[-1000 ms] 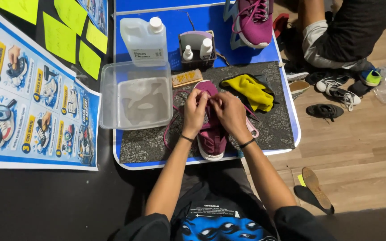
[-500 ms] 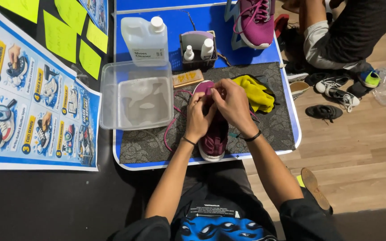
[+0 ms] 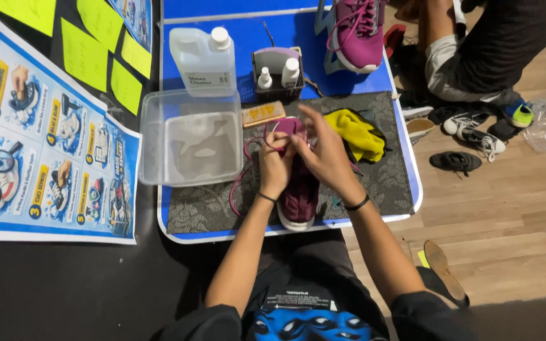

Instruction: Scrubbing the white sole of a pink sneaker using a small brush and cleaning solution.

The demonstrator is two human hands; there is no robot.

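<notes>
At frame centre a maroon knit shoe (image 3: pixel 299 196) lies on a textured grey mat (image 3: pixel 387 183), toe toward the bottom edge. Left hand (image 3: pixel 277 165) pinches its pink lace (image 3: pixel 248 167); right hand (image 3: pixel 323 151) fingers spread narrowly over the tongue.

Even, fairly bright indoor light falls from above, with no hard shadows on the blue table (image 3: pixel 361 82). Soft glare whitens the base of the clear plastic tub (image 3: pixel 191 139) and the glossy poster (image 3: pixel 45 145) at the left. The lower left corner sinks into near-black. Wide-angle distortion bends the table edges and stretches the wooden floor (image 3: pixel 507 215) at the right. The right hand (image 3: pixel 320 148) is slightly motion-blurred at the fingertips; the left hand (image 3: pixel 276 165) looks sharper.
</notes>
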